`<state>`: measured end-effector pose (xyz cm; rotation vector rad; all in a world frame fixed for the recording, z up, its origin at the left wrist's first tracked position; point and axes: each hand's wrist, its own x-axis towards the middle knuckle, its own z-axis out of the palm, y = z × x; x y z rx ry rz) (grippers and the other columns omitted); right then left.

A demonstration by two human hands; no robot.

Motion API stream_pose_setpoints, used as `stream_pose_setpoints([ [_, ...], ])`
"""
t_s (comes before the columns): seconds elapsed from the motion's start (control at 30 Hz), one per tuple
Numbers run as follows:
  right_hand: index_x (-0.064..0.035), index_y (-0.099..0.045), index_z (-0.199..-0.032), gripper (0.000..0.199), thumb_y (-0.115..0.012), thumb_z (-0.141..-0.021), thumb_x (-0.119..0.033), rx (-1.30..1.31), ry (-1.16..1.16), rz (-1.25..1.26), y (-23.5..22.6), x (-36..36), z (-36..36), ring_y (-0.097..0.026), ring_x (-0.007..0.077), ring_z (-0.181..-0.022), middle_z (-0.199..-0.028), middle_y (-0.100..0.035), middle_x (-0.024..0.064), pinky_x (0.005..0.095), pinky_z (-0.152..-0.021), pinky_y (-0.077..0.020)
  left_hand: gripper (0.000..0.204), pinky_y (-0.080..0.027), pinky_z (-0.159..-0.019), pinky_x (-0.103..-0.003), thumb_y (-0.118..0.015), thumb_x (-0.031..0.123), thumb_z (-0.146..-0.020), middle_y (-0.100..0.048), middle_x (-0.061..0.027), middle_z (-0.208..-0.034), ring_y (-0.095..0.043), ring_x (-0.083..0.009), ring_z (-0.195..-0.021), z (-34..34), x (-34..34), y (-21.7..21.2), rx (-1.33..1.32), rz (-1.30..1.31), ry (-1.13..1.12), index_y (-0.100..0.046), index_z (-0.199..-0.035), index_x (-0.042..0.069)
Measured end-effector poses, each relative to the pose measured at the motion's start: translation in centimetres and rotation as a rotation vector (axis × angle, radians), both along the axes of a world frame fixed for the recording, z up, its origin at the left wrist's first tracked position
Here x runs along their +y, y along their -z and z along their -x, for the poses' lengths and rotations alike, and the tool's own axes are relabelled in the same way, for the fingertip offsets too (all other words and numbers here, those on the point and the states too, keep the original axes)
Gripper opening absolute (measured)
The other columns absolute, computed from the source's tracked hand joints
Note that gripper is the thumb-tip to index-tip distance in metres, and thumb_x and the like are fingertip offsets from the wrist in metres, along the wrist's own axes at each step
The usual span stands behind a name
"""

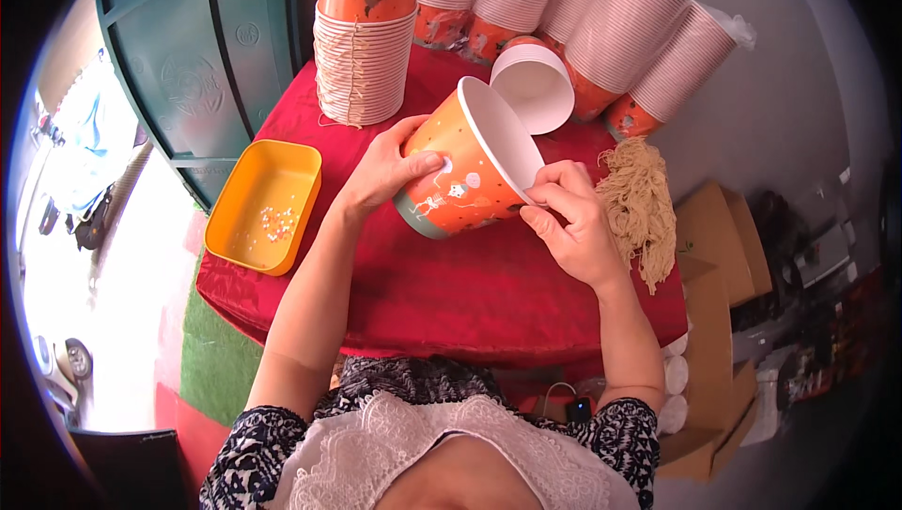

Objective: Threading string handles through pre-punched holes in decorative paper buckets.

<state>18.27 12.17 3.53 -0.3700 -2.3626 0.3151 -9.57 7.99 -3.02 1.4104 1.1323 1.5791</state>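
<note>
Orange card, printed with small figures, makes up the wall of the paper tub (460,186), which is held tilted above the middle of the table, its white mouth facing right and far and its green base low at left. The left hand (399,170) is half curled around the left side, thumb flat on the print; the right hand (575,219) is nearly closed, thumb and fingertips pinching at the right part of the rim. For steady work at that edge, the left palm should probably carry the weight with spread, light pressure, since thin card looks likely to dent, while the right pinch stays on the stiffer rolled lip. Turning the tub to bring the edge round would likely serve better than twisting the wrist. The left fingers behind the wall are mostly hidden, and whether a cord lies in the right pinch cannot be told. Just beyond, another white-lined tub (534,92) lies on its side; right of the hands hangs a beige bundle of cord (639,205) over the red cloth (451,299). At left, a yellow tray (272,170) holds specks too small to identify. At the far edge, the tall tub stack (362,69) is cut off at its top.
</note>
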Motion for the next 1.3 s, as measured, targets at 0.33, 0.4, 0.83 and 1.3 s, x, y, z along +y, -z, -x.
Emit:
stream_pose_setpoints([
  [0.33, 0.0001, -0.059, -0.092, 0.005, -0.064, -0.092, 0.001, 0.493, -0.034, 0.334, 4.6, 1.1, 3.7, -0.044, 0.0082, -0.068, -0.083, -0.051, 0.0018, 0.0242, -0.059, -0.0373, 0.030, -0.050, -0.078, -0.031, -0.081, 0.004, -0.074, -0.060, -0.0100, -0.095, -0.059, -0.0211, -0.085, -2.1, 0.1, -0.6, 0.382, -0.589, -0.900, -0.063, -0.098, 0.000],
  [0.4, -0.0004, -0.058, -0.093, 0.007, -0.064, -0.091, 0.002, 0.598, 0.043, 0.296, 6.2, 1.9, 4.2, -0.044, 0.0076, -0.069, -0.083, -0.050, 0.0008, 0.0234, -0.060, -0.0378, 0.023, -0.046, -0.062, -0.029, -0.077, -0.004, -0.074, -0.059, -0.0082, -0.088, -0.051, -0.0166, -0.069, -3.2, -0.1, -0.6, 0.443, -0.713, -1.003, -0.061, -0.089, 0.002],
  [0.83, -0.0017, -0.058, -0.102, 0.013, -0.066, -0.097, -0.010, 0.668, -0.254, 0.915, 8.4, 1.1, 5.0, -0.049, 0.0028, -0.080, -0.092, -0.058, -0.0035, 0.0189, -0.070, -0.0428, 0.024, -0.053, -0.063, -0.034, -0.069, -0.011, -0.077, -0.061, -0.0120, -0.086, -0.065, -0.0267, -0.075, -9.3, -1.4, 1.0, 0.402, -0.490, -0.450, -0.059, -0.095, 0.002],
  [1.3, -0.0018, -0.059, -0.097, 0.012, -0.066, -0.096, -0.012, 0.575, -0.196, 0.925, 8.9, 0.6, 4.5, -0.048, 0.0019, -0.076, -0.087, -0.057, -0.0060, 0.0180, -0.067, -0.0409, 0.029, -0.053, -0.065, -0.039, -0.071, -0.010, -0.075, -0.060, -0.0144, -0.092, -0.064, -0.0332, -0.079, -9.5, -1.5, 1.9, 0.468, -0.460, -0.462, -0.058, -0.099, 0.002],
])
